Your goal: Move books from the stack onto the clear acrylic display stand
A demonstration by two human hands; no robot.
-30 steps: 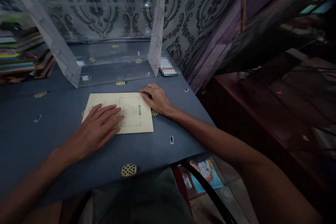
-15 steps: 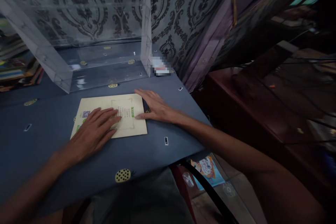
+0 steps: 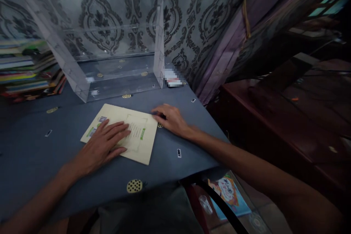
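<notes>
A cream-coloured booklet (image 3: 139, 120) with green marks and a small printed code lies flat and turned at an angle on the blue patterned tablecloth (image 3: 159, 168). My left hand (image 3: 105, 144) rests palm down across its middle, fingers spread. At the booklet's upper right corner is my right hand (image 3: 171, 119), its thumb and fingertips drawn close together at the edge. Whether the corner is pinched between them is too small to tell.
A clear plastic rack (image 3: 82, 91) stands at the back of the table. Stacked books (image 3: 30, 69) lie at the left, a blurred packet (image 3: 173, 78) right of the rack. A blue book (image 3: 233, 197) and clear cup (image 3: 205, 204) lie below the table.
The booklet has turned clockwise, its right side swinging toward me. My right hand's fingers have drawn together at the corner. The view has shifted, showing more of the stacked books.
</notes>
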